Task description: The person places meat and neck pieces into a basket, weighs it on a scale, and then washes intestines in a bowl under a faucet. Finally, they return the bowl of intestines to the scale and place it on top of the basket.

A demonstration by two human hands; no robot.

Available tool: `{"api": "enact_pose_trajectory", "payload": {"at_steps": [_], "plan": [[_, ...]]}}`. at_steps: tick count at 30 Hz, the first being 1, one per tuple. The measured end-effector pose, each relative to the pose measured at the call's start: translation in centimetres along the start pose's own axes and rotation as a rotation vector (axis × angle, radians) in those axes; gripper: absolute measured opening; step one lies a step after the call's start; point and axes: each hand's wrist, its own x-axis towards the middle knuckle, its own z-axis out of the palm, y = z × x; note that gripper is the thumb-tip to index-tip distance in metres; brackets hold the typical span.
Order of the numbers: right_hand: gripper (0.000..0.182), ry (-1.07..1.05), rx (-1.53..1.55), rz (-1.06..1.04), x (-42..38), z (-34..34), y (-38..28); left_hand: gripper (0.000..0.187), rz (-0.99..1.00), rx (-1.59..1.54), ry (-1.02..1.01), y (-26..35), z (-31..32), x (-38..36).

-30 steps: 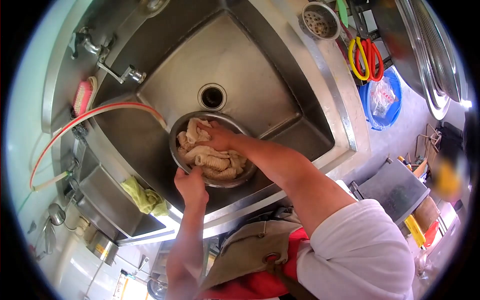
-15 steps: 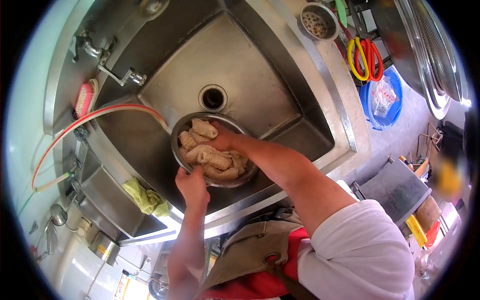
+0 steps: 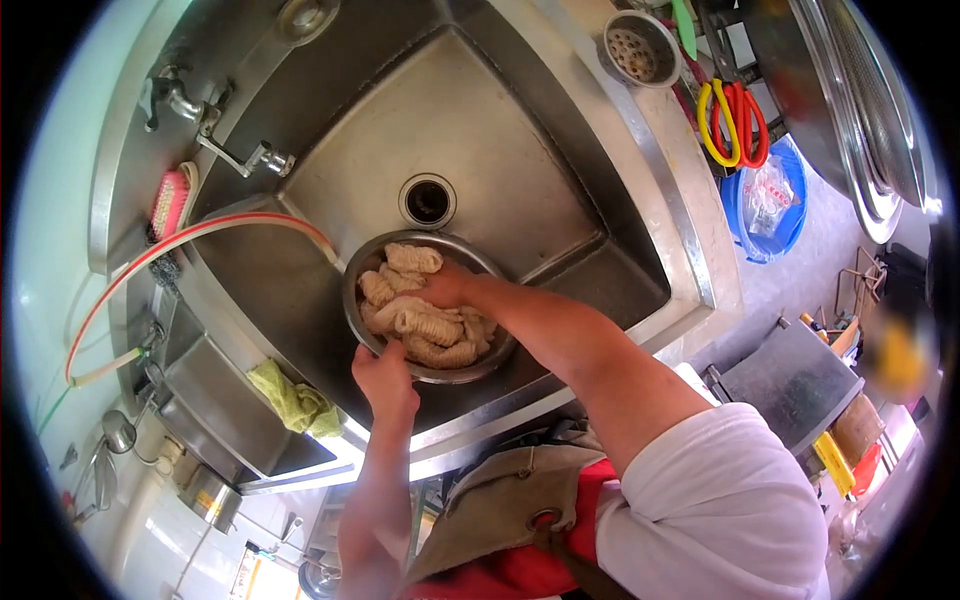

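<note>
A round metal bowl (image 3: 450, 376) sits low in the steel sink (image 3: 400, 130), just below the drain (image 3: 428, 201). Inside it lie several pale, ridged, rolled pieces (image 3: 432, 325) that look like tripe. At the bowl's lower left rim, my left hand (image 3: 385, 380) is closed on the edge. My right hand (image 3: 447, 285) reaches in from the right among the pale pieces; its fingers are hidden by them, so what it grips does not show.
A red-striped hose (image 3: 200, 228) arches over the sink's left side, below a faucet (image 3: 245, 155). A green cloth (image 3: 293, 398) lies on the near edge. Scissors (image 3: 735, 125) and a perforated cup (image 3: 640, 50) are at right, above a blue basket (image 3: 765, 200).
My right hand has shifted slightly among the pale pieces, and the upper piece has turned a little. The whole view has shifted slightly downward.
</note>
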Motion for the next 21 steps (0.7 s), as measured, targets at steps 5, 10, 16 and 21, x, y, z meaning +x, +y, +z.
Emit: {"api": "enact_pose_trajectory", "payload": {"at_steps": [5, 10, 16, 21], "plan": [[0.072, 0.030, 0.057, 0.014, -0.8, -1.3, -2.1, 0.025, -0.026, -0.009, 0.005, -0.1, -0.4, 0.2], [0.076, 0.068, 0.047, 0.035, -1.1, -2.4, -3.6, 0.030, -0.037, 0.051, -0.011, -1.7, -2.6, 2.0], [0.077, -0.060, -0.254, 0.246, -1.4, -4.5, -9.0, 0.039, 0.002, 0.087, -0.051, -3.6, -5.8, 4.2], [0.055, 0.178, -0.302, 0.126, -2.7, -3.5, -11.9, 0.042, 0.056, 0.161, 0.005, -7.9, -7.1, 7.1]]}}
